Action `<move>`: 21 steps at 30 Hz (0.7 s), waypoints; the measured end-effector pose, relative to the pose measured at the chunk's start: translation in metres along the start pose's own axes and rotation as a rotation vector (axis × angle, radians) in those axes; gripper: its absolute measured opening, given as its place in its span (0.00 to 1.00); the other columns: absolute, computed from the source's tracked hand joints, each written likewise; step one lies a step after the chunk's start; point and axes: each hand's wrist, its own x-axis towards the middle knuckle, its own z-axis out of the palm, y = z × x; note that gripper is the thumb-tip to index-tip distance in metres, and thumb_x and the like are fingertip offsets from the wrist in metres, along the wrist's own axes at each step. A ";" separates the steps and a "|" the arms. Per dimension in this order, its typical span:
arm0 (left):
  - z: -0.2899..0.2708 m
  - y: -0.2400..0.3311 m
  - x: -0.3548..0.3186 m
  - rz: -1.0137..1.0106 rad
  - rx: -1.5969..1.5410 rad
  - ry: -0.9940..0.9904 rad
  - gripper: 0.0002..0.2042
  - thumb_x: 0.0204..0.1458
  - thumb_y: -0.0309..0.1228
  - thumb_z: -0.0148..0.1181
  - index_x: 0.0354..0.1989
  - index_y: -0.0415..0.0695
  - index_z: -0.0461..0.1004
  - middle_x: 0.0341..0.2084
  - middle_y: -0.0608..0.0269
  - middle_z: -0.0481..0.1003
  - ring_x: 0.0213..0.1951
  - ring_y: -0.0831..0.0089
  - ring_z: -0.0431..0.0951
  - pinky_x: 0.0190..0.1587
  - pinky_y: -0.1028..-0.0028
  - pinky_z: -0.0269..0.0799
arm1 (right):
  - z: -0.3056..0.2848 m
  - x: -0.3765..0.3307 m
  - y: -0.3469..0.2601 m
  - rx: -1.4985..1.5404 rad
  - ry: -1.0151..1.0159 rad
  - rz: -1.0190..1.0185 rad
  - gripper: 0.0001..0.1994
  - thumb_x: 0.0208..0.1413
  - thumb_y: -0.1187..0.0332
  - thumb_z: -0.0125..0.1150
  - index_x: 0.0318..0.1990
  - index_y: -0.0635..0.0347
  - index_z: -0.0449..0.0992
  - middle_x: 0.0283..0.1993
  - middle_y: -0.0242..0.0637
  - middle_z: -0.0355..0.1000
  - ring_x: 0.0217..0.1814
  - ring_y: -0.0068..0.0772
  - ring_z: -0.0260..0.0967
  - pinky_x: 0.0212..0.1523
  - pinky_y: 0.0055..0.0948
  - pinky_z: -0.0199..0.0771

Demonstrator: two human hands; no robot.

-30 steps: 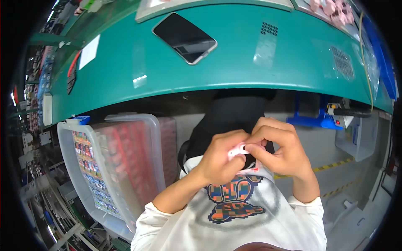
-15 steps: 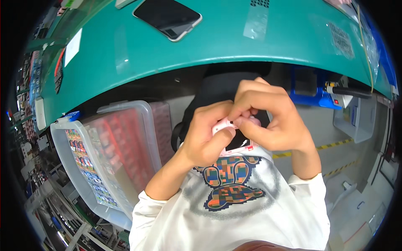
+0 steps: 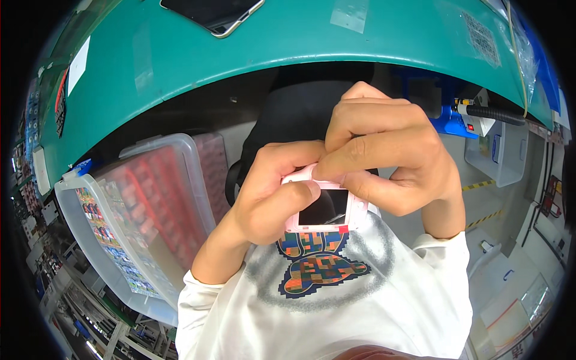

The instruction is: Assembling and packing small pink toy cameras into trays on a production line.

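Note:
Close in front of my printed white shirt, a small pink device (image 3: 323,207) with a black screen and rounded corners is between both hands. A small red tab sits by its lower edge. My left hand (image 3: 262,195) is closed around its left side, with the thumb lying over the screen's upper left corner. At the upper right edge, my right hand (image 3: 393,150) is closed on it too, its fingers bent and thumb pressed near the rim. What lies under the right fingertips is hidden.
Ahead curves a green table (image 3: 270,36) with a dark phone (image 3: 213,13) on it. To my left stands a translucent plastic bin (image 3: 195,174) with reddish contents and colourful printed cards. A black hose (image 3: 495,114) and another clear bin (image 3: 510,153) are at the right.
The pink device has turned so its black screen now shows almost fully. My right hand's fingers have shifted along its upper edge. The table and bin sit further up and left in view.

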 end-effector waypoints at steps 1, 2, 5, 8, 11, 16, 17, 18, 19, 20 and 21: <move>0.002 0.002 0.001 -0.005 -0.032 -0.003 0.17 0.42 0.24 0.46 0.39 0.29 0.76 0.32 0.50 0.80 0.35 0.67 0.75 0.41 0.75 0.71 | -0.002 0.001 -0.001 -0.006 -0.031 -0.005 0.10 0.34 0.79 0.61 0.29 0.60 0.82 0.26 0.30 0.70 0.25 0.26 0.60 0.38 0.28 0.61; 0.003 0.003 0.001 -0.009 -0.064 -0.005 0.17 0.43 0.24 0.46 0.39 0.29 0.76 0.31 0.51 0.80 0.34 0.67 0.75 0.41 0.76 0.70 | -0.004 0.002 -0.002 -0.012 -0.061 -0.011 0.10 0.34 0.79 0.61 0.29 0.60 0.82 0.26 0.30 0.70 0.24 0.26 0.60 0.38 0.28 0.61; 0.004 0.005 0.001 -0.033 -0.088 -0.015 0.18 0.43 0.24 0.45 0.39 0.29 0.77 0.31 0.52 0.80 0.33 0.69 0.74 0.40 0.77 0.69 | -0.009 0.005 -0.004 -0.024 -0.113 -0.013 0.10 0.35 0.79 0.61 0.29 0.60 0.82 0.26 0.31 0.69 0.23 0.27 0.59 0.38 0.28 0.61; 0.001 0.007 -0.001 -0.081 -0.053 -0.033 0.19 0.42 0.24 0.45 0.39 0.28 0.77 0.32 0.52 0.80 0.32 0.70 0.73 0.39 0.78 0.68 | -0.011 0.008 -0.007 -0.039 -0.178 -0.019 0.10 0.36 0.79 0.61 0.29 0.60 0.82 0.26 0.31 0.69 0.23 0.27 0.58 0.38 0.28 0.61; -0.001 0.007 -0.002 -0.114 -0.095 -0.064 0.20 0.41 0.23 0.45 0.40 0.28 0.77 0.32 0.52 0.80 0.33 0.70 0.73 0.39 0.79 0.67 | -0.013 0.009 -0.009 -0.035 -0.206 -0.013 0.10 0.36 0.79 0.61 0.30 0.60 0.82 0.26 0.31 0.69 0.22 0.28 0.58 0.37 0.27 0.61; -0.003 0.009 -0.002 -0.185 -0.171 -0.115 0.21 0.40 0.23 0.45 0.42 0.26 0.77 0.34 0.52 0.81 0.34 0.70 0.73 0.40 0.80 0.66 | -0.017 0.009 -0.012 -0.020 -0.271 -0.017 0.09 0.38 0.80 0.61 0.30 0.61 0.82 0.25 0.32 0.68 0.21 0.29 0.57 0.34 0.26 0.60; -0.003 0.010 -0.001 -0.205 -0.188 -0.126 0.22 0.40 0.23 0.45 0.42 0.26 0.77 0.34 0.51 0.81 0.34 0.70 0.73 0.40 0.81 0.66 | -0.018 0.010 -0.012 -0.015 -0.288 -0.021 0.09 0.39 0.80 0.61 0.30 0.61 0.82 0.25 0.32 0.68 0.21 0.29 0.56 0.34 0.26 0.60; -0.002 0.010 -0.001 -0.225 -0.206 -0.138 0.22 0.40 0.23 0.45 0.43 0.26 0.77 0.34 0.51 0.81 0.34 0.70 0.73 0.40 0.81 0.65 | -0.019 0.010 -0.012 -0.011 -0.306 -0.024 0.09 0.39 0.80 0.61 0.30 0.61 0.82 0.25 0.32 0.67 0.21 0.29 0.56 0.33 0.26 0.59; -0.002 0.010 -0.002 -0.225 -0.207 -0.136 0.22 0.40 0.23 0.45 0.43 0.26 0.77 0.34 0.51 0.81 0.34 0.70 0.73 0.40 0.81 0.65 | -0.019 0.010 -0.012 -0.010 -0.308 -0.024 0.09 0.39 0.80 0.61 0.30 0.61 0.82 0.25 0.32 0.67 0.21 0.29 0.56 0.33 0.26 0.59; -0.001 0.010 -0.003 -0.230 -0.233 -0.131 0.22 0.40 0.23 0.45 0.43 0.26 0.77 0.34 0.51 0.81 0.34 0.70 0.73 0.40 0.82 0.65 | -0.019 0.011 -0.012 -0.001 -0.312 -0.039 0.08 0.39 0.80 0.62 0.30 0.61 0.81 0.25 0.32 0.67 0.21 0.30 0.56 0.33 0.26 0.59; 0.000 0.010 -0.003 -0.235 -0.258 -0.126 0.22 0.40 0.23 0.44 0.43 0.26 0.77 0.35 0.51 0.81 0.34 0.70 0.73 0.40 0.82 0.65 | -0.019 0.011 -0.011 0.008 -0.317 -0.054 0.08 0.40 0.80 0.62 0.30 0.62 0.81 0.25 0.32 0.67 0.21 0.30 0.55 0.32 0.25 0.59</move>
